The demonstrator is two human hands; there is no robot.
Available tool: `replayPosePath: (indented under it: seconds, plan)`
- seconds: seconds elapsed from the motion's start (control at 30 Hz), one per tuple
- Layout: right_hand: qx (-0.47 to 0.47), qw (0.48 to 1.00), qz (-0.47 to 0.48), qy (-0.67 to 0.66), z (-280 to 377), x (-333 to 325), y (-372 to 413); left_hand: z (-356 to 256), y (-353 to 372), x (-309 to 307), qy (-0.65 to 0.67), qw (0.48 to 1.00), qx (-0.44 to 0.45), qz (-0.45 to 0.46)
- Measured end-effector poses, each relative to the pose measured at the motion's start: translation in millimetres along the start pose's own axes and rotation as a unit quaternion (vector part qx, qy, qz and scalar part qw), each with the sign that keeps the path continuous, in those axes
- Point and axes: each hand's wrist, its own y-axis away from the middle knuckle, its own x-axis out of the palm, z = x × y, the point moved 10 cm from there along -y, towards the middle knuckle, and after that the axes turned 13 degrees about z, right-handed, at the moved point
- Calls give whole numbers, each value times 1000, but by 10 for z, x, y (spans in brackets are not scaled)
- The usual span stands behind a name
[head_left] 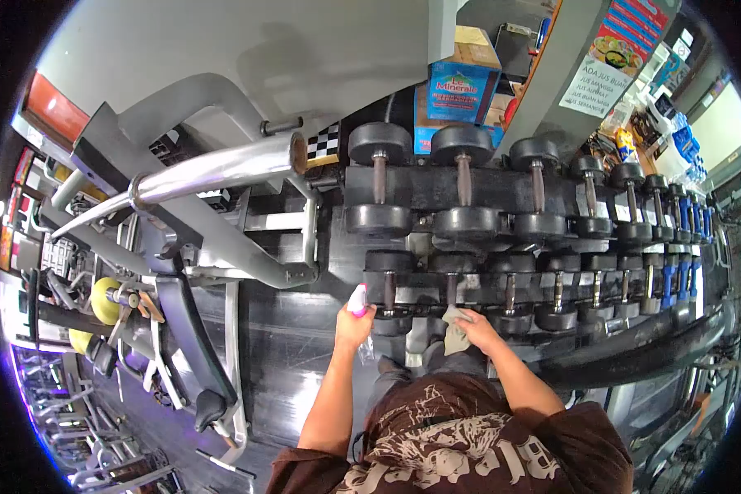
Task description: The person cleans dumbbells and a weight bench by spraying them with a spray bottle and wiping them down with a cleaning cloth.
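Prob. a gym, w/ a drinks/snack spot at one side. Two rows of blk dumbbells [463, 183] are racked, w/ blue ones [669, 280] at the far R end. A padded bench [191, 329] w/ grey metal frame is set on the dark floor [284, 362], & more machines [107, 449] are seen bottom L. Juices are listed on a paper sign [594, 85] on a pillar; "Le Minerale" is printed on a blue box [461, 89] behind the rack.
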Motion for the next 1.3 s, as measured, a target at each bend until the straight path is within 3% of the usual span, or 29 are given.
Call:
replayPosePath:
  seconds: [0.27, 0.4, 0.53, 0.6, 0.67, 0.7, 0.77, 0.87, 0.97, 1.0, 1.03, 1.13, 1.3]
  plan:
    - [-2, 999, -2, -45, 412, -518, -166, 316, -819, 253, -65, 994, -87, 22]
    - [21, 1000, -8, -16, 476, -514, -150, 342, -861, 263, -8, 997, -75, -1]
    - [34, 999, -1, 29, 639, -431, -194, 348, -782, 177, -47, 995, -88, 12]
    - [-47, 988, -27, 143, 458, -284, -633, 184, -600, 100, -14, 999, -49, 9]
    - [-76, 980, -14, 184, 928, -6, -668, 182, -478, 13, 10, 1000, 11, 13]
    - [-136, 941, -37, 308, 955, 198, -920, 193, -385, -53, 39, 999, 13, 7]
    - [-140, 931, -16, 336, 1288, 565, -1105, 99, -78, -232, 95, 995, 13, -2]
    - [-272, 858, -57, 433, 1757, 1134, -1581, 213, 206, -528, 58, 997, -40, 15]
    - [-224, 849, -68, 474, 1822, 1446, -2052, 225, 459, -896, 101, 995, -26, -3]
    - [-160, 851, -35, 499, 1797, 1464, -2161, 201, 524, -1042, 92, 996, -14, -12]
    - [-178, 856, -52, 483, 1825, 1459, -2092, 259, 561, -1176, 97, 995, 0, -23]
    - [-214, 862, -88, 452, 1613, 1203, -1862, 351, 621, -1502, 113, 992, 16, -51]
    - [-69, 909, -218, 349, 931, 467, -1712, 523, 603, -1655, 91, 996, -17, -17]
